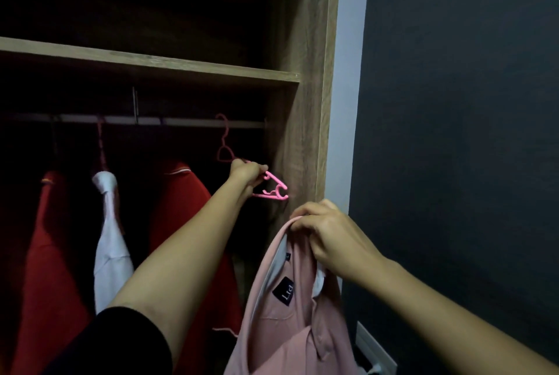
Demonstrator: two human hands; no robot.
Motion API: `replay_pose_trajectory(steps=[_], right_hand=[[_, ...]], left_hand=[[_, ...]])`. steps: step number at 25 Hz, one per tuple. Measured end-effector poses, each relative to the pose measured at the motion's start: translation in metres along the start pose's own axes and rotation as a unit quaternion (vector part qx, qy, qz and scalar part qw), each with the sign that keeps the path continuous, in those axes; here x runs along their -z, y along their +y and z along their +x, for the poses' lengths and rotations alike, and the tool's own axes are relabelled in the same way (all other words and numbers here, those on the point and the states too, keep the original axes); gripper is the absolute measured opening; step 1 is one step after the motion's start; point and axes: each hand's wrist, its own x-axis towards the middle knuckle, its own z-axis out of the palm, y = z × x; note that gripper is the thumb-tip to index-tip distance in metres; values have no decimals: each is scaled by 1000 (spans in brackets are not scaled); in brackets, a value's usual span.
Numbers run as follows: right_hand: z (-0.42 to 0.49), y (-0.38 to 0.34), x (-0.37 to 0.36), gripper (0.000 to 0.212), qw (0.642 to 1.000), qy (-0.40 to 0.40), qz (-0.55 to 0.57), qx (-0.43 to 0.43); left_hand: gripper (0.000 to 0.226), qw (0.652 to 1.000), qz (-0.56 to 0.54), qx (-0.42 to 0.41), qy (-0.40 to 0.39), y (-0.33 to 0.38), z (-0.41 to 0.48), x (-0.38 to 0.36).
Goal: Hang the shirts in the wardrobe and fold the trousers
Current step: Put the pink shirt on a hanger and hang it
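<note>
So the left hand (pixel 246 173) gripped a stiff pink plastic hanger (pixel 273 187), 11 o'clock of the shirt; the right hand (pixel 329 238) had its fingers pinching the limp, light-looking pink polo shirt (pixel 287 314) by the collar, probably the best hold.

in front of me stands an open wardrobe (pixel 305 120) of wood-grain board, its right side panel rising past the top of my view. a shelf (pixel 151 64) of the same board crosses it, and the space above it is almost black. under the shelf a pale rail (pixel 193 122) runs across to the side panel. right of the wardrobe comes a narrow pale strip (pixel 352 72), then a dark matte wall (pixel 453 132) with white skirting (pixel 376 350) low down. the light is dim.
</note>
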Motion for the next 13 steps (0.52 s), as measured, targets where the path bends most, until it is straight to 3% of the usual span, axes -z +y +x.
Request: replay_pose_trajectory(steps=[3, 13], right_hand=[[-7, -10, -4, 31, 1000, -24, -10, -7], [-33, -32, 8, 36, 996, -12, -9, -85]], left_hand=[[25, 999, -28, -11, -23, 11, -12, 9], [24, 999, 23, 15, -38, 50, -76, 27]])
